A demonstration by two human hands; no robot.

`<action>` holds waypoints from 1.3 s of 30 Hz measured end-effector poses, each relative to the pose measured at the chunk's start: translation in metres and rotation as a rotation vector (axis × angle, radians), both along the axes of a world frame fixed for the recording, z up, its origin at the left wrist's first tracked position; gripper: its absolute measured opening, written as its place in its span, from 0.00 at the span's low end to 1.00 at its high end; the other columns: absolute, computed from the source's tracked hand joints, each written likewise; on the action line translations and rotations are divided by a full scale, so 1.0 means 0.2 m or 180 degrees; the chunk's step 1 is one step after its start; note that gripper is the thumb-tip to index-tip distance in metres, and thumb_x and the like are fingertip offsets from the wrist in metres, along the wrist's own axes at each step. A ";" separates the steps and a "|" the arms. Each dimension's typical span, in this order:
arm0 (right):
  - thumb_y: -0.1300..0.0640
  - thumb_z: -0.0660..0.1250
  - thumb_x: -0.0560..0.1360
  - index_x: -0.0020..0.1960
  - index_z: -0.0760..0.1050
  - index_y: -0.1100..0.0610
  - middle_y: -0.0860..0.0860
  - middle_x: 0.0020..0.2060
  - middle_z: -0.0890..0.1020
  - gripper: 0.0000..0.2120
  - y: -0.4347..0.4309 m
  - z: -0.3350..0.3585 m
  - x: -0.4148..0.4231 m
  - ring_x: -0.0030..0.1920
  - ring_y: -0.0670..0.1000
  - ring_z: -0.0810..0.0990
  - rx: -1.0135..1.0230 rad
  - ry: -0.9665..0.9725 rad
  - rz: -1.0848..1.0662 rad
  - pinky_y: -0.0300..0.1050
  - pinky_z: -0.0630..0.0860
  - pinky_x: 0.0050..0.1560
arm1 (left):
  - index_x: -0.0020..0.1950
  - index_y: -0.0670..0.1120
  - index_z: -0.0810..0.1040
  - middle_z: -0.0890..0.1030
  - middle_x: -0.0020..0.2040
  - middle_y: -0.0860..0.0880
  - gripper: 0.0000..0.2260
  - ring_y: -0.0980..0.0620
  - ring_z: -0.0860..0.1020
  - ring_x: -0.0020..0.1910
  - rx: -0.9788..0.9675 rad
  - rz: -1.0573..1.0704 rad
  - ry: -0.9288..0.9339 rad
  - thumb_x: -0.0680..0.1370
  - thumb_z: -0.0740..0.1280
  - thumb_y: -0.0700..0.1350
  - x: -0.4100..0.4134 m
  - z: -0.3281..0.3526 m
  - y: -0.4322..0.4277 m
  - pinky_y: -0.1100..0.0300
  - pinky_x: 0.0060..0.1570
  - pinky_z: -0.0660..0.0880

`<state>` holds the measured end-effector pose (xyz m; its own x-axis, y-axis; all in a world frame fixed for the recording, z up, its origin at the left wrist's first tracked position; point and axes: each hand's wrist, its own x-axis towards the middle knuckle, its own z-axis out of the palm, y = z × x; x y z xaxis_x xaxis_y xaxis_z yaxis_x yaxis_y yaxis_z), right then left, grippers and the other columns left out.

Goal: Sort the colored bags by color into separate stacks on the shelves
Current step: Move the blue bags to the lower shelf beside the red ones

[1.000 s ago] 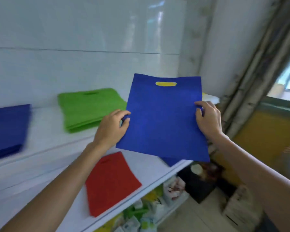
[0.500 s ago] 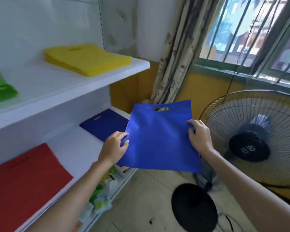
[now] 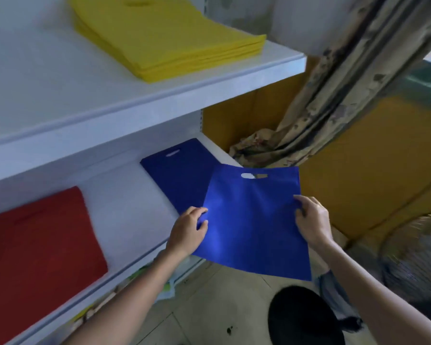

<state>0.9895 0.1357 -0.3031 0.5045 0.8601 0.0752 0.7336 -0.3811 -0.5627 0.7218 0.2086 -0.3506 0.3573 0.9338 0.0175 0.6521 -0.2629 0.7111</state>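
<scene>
You hold the bright blue bag (image 3: 254,220) flat between both hands, just right of centre, its cut-out handle pointing to 12 o'clock. Your left hand (image 3: 187,232) pinches its edge at 9 o'clock, and your right hand (image 3: 311,220) pinches the opposite edge at 3 o'clock. The bag hangs past the front lip of the lower shelf (image 3: 130,215), its 10 o'clock corner overlapping a darker blue bag (image 3: 179,175) lying on that shelf; whether they touch you cannot tell. A red stack (image 3: 40,247) lies on the same shelf at 8 o'clock, well apart. A yellow stack (image 3: 164,33) sits on the upper shelf (image 3: 60,95) at 11 o'clock. A curtain (image 3: 334,83) hangs at 2 o'clock.
</scene>
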 end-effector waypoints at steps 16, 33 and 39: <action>0.61 0.57 0.79 0.68 0.68 0.59 0.55 0.66 0.70 0.18 1.37 -0.44 -0.02 0.56 0.55 0.76 -0.0087 -0.0186 0.2220 0.50 0.76 0.55 | 0.59 0.42 0.78 0.79 0.56 0.46 0.12 0.50 0.76 0.52 0.0146 0.2322 -0.0156 0.76 0.64 0.37 0.06 -0.35 0.44 0.65 0.51 0.68; 0.62 0.56 0.78 0.71 0.64 0.60 0.59 0.67 0.68 0.21 1.69 -0.86 -0.11 0.63 0.61 0.67 -0.0444 -0.1099 0.2401 0.53 0.68 0.59 | 0.68 0.46 0.70 0.71 0.64 0.46 0.23 0.48 0.71 0.61 -0.0240 0.2774 0.0343 0.74 0.68 0.47 0.12 -0.59 0.59 0.59 0.61 0.69; 0.66 0.57 0.78 0.72 0.63 0.62 0.59 0.69 0.67 0.22 1.67 -0.76 -0.10 0.64 0.61 0.67 -0.0437 -0.0807 0.2480 0.50 0.67 0.62 | 0.69 0.47 0.68 0.71 0.65 0.46 0.22 0.48 0.73 0.59 -0.0519 0.2766 -0.0274 0.75 0.67 0.42 0.10 -0.49 0.56 0.60 0.59 0.70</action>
